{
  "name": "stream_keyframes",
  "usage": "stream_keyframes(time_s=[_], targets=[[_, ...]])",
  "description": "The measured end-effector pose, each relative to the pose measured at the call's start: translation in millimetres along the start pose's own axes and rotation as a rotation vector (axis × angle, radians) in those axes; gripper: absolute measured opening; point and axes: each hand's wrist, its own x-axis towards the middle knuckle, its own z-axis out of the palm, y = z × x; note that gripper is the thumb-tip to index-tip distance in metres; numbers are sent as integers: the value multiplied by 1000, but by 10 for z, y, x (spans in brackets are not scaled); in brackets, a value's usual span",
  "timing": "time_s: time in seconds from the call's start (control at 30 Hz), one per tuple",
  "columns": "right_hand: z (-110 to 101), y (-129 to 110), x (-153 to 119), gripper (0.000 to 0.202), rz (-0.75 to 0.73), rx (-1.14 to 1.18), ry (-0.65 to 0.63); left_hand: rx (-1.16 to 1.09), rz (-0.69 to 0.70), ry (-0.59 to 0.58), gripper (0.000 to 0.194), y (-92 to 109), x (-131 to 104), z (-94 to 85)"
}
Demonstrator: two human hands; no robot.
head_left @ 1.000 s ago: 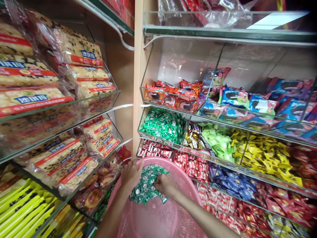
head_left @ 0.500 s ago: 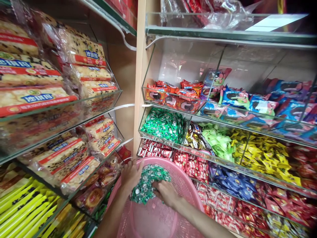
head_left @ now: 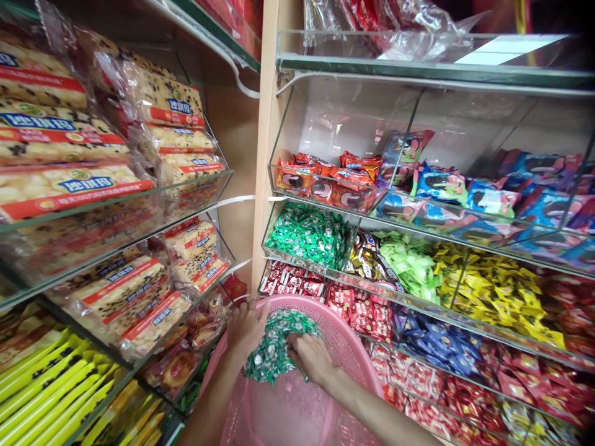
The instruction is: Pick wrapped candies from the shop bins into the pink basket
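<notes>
A pink plastic basket (head_left: 367, 365) with perforated sides is at the lower middle. Green-wrapped candies (head_left: 274, 347) are heaped at its far end, and the near part of its floor is bare. My left hand (head_left: 246, 328) is closed over the basket's left rim, its thumb on the inner side. My right hand (head_left: 313, 359) reaches in from the right, its fingers curled into the candy heap. The fingertips are partly hidden, so how many candies they hold does not show.
Ahead, a glass-fronted bin (head_left: 307, 235) holds more green candies. Beside it lie light green candies (head_left: 409, 266) and yellow candies (head_left: 493, 285), with blue candies (head_left: 432, 341) below. Wrapped puffed-rice bars (head_left: 69, 179) fill the left shelves. A wooden post (head_left: 263, 155) stands between the shelf units.
My right hand's fingers have curled in tighter among the green candies. My left hand keeps its place on the rim. The view has shifted slightly.
</notes>
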Motion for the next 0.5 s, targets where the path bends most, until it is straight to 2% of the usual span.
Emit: stream_keyframes(time_s=[0.1, 0.2, 0.27, 0.37, 0.5], targets=[[-54, -15, -36, 18, 6, 9, 7, -16, -9, -8, 55, 3, -11, -11], [-245, -35, -60, 18, -24, 21, 63, -20, -19, -22, 54, 9, -15, -13], [-481, -40, -49, 16, -51, 48, 146, -19, -24, -31, 54, 15, -15, -10], [-958, 1, 29, 21, -47, 90, 291, -34, -25, -45, 54, 21, -13, -10], [-1587, 179, 264, 27, 107, 15, 476, -40, -35, -61, 54, 25, -13, -19]])
